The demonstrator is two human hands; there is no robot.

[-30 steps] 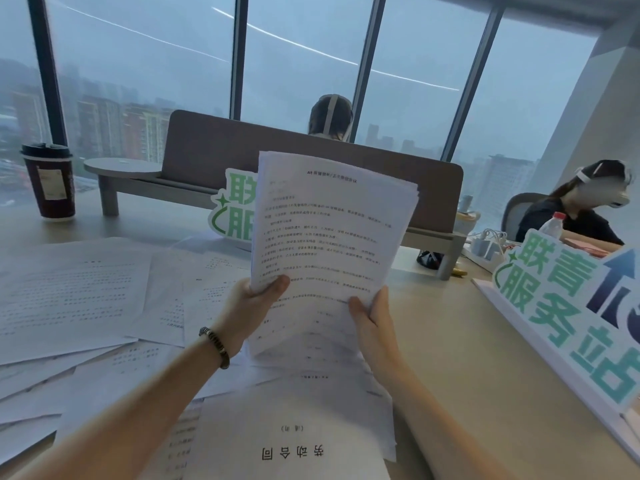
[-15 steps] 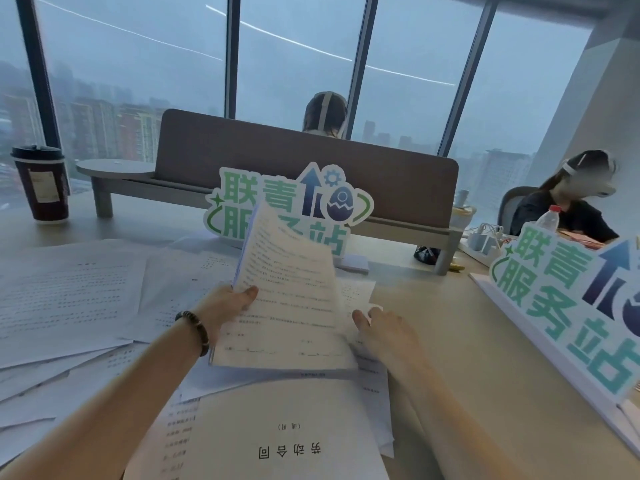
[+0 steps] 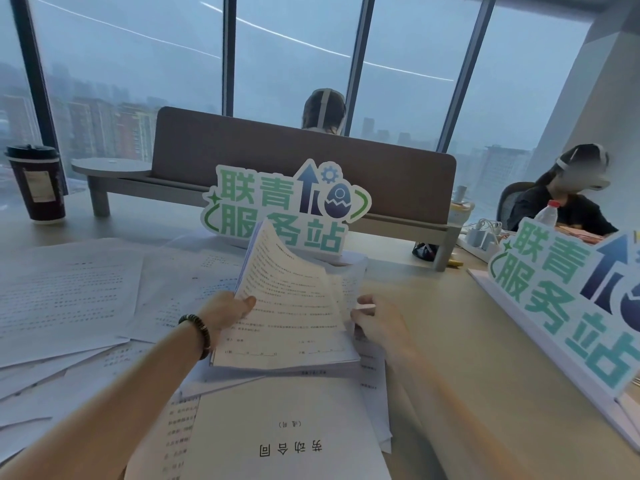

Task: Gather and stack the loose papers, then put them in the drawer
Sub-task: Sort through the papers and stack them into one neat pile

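Observation:
My left hand (image 3: 227, 315), with a bead bracelet at the wrist, grips the left edge of a stack of printed papers (image 3: 287, 313). The stack lies low over the desk, its far end curling upward. My right hand (image 3: 375, 318) is at the stack's right side, fingers pinching the edge of a sheet lying under it. More loose sheets (image 3: 65, 296) are spread across the left of the desk. A titled cover sheet (image 3: 287, 441) lies nearest me. No drawer is in view.
A cut-out sign (image 3: 287, 206) stands behind the papers and a second sign (image 3: 568, 299) lines the right edge. A dark lidded cup (image 3: 34, 183) is at far left. A brown divider (image 3: 304, 161) crosses the desk; two people sit beyond it.
The stack, held upright in both hands a second ago, has come down flat onto the desk papers. My right hand left the stack's bottom edge and moved to sheets at its right.

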